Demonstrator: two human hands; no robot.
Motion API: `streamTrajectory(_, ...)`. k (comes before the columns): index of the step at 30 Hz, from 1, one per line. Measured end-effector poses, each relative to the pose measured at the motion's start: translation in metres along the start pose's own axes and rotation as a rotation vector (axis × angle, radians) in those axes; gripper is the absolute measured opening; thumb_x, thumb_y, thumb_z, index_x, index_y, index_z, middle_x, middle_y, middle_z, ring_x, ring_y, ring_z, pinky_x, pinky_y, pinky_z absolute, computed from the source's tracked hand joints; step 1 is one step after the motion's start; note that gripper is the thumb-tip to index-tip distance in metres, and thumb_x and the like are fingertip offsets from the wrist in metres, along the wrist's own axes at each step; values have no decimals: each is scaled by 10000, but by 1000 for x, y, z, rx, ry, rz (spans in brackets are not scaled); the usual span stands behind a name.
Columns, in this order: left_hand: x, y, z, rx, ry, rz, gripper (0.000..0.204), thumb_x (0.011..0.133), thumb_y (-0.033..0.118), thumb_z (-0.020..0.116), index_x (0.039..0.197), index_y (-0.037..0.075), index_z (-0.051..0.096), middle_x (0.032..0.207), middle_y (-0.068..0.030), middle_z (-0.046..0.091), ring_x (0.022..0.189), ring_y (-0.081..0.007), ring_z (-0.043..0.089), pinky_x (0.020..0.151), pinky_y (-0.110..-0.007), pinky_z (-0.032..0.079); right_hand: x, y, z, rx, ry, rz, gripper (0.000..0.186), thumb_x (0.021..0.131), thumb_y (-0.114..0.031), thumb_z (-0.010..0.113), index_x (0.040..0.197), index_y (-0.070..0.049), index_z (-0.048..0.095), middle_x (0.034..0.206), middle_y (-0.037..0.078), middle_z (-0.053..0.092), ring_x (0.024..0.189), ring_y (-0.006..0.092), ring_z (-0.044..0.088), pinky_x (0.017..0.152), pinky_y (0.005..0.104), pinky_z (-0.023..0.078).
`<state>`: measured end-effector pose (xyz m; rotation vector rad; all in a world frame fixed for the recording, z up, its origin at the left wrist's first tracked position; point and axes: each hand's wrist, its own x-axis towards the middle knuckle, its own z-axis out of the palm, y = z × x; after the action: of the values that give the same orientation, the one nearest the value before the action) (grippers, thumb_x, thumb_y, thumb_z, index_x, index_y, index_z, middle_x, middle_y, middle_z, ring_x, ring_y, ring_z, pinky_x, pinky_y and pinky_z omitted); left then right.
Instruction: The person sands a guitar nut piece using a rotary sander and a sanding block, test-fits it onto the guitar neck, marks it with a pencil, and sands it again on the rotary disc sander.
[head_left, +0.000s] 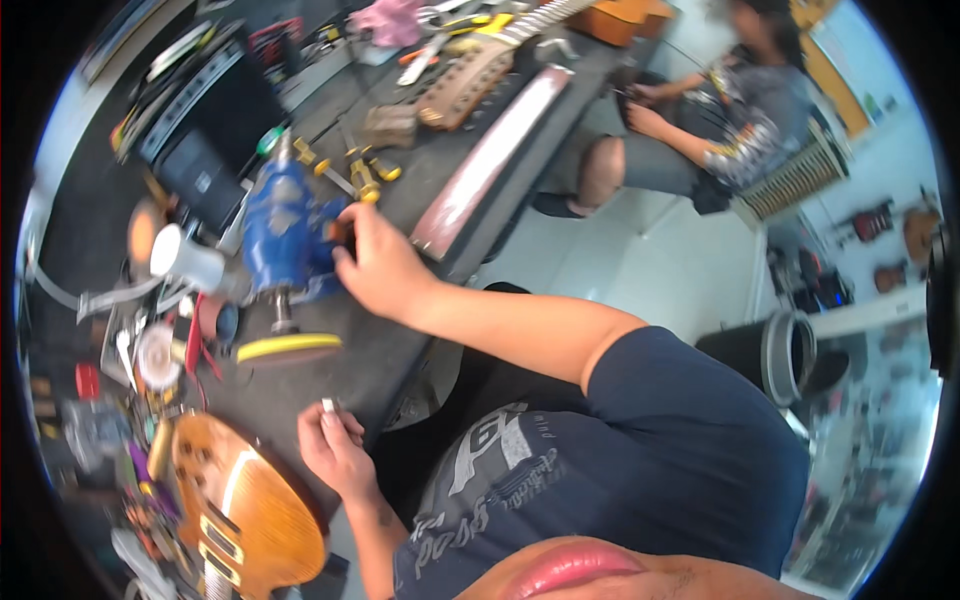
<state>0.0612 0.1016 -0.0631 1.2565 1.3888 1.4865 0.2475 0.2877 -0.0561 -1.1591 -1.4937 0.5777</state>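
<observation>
A blue power tool stands on the dark workbench, with a metal spindle and a yellow-edged round pad at its near end. My right hand reaches over to its right side, fingers curled round a dark and orange part there. My left hand is closed near the bench's edge, pinching a small whitish piece too small to name. Beside that hand lies an amber, glossy guitar body with pickups, partly cut off by the lower rim.
Yellow-handled screwdrivers, a guitar headstock and a long shiny bar lie on the bench's far part. A white cup and mixed tools crowd the left. Another person sits beyond the bench; a black bin stands at right.
</observation>
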Motion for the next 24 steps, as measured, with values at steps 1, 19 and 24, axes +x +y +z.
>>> streamTrajectory(1, -3, -4, 5, 121, -13, 22, 147, 1142, 121, 584, 1130, 4, 673, 769, -30, 631, 614, -93, 569, 566, -265, 468, 1, 0, 0, 22, -4, 3, 399, 965, -35, 741, 1301, 16, 532, 1149, 232, 701, 1089, 419, 721, 972, 481, 575)
streamTrajectory(19, -9, 72, 122, 729, -1247, -63, 223, 1077, 209, 700, 1034, 0, 762, 803, -216, 770, 759, -369, 797, 718, -460, 602, -188, -70, -278, -126, -35, 717, 144, 956, -172, 708, 1028, -47, 718, 995, 164, 751, 968, 382, 733, 863, 484, 583)
streamTrajectory(24, -38, 100, 341, 808, -1559, 53, 262, 1072, 256, 706, 1030, 6, 768, 805, -190, 762, 756, -341, 776, 728, -450, 588, -269, -57, -438, -143, 247, 1006, 191, 954, -201, 708, 1057, -58, 782, 1009, 188, 811, 945, 402, 778, 828, 493, 614)
